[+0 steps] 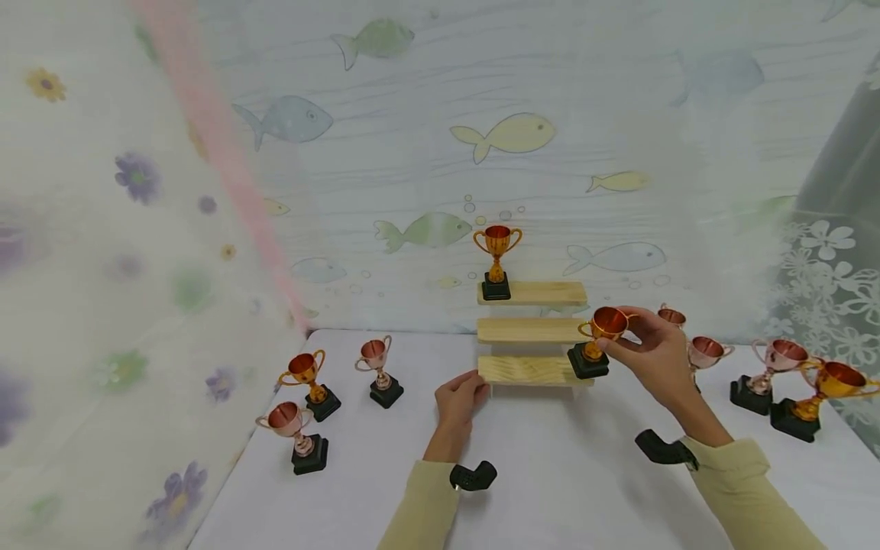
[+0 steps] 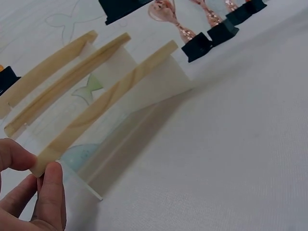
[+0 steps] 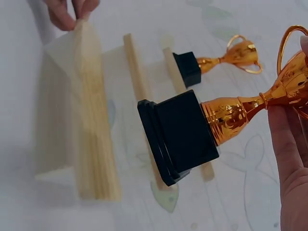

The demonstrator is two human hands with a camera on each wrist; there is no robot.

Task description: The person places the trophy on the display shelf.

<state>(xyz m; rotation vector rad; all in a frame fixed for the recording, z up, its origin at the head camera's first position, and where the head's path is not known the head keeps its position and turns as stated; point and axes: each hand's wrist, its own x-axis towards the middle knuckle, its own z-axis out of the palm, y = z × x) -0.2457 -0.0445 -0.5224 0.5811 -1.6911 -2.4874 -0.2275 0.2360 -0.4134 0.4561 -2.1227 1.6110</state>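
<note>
A small wooden stand of three stepped shelves (image 1: 525, 370) stands at the back of the table. My left hand (image 1: 457, 401) pinches the left end of its lowest shelf; thumb and fingertips (image 2: 54, 185) meet the wood in the left wrist view. My right hand (image 1: 653, 351) holds a gold trophy cup (image 3: 231, 118) by its upper part, in front of the shelves' right end. Its black base (image 3: 180, 137) hangs apart from the shelf in the right wrist view. Another gold trophy (image 1: 496, 260) stands upright on the left end of the top shelf.
On the left of the table are a gold trophy (image 1: 305, 374) and two rose-gold trophies (image 1: 376, 363). Several more stand at the right, among them a rose-gold one (image 1: 777, 363) and a gold one (image 1: 825, 389). A fish-print cloth (image 1: 412, 153) hangs behind.
</note>
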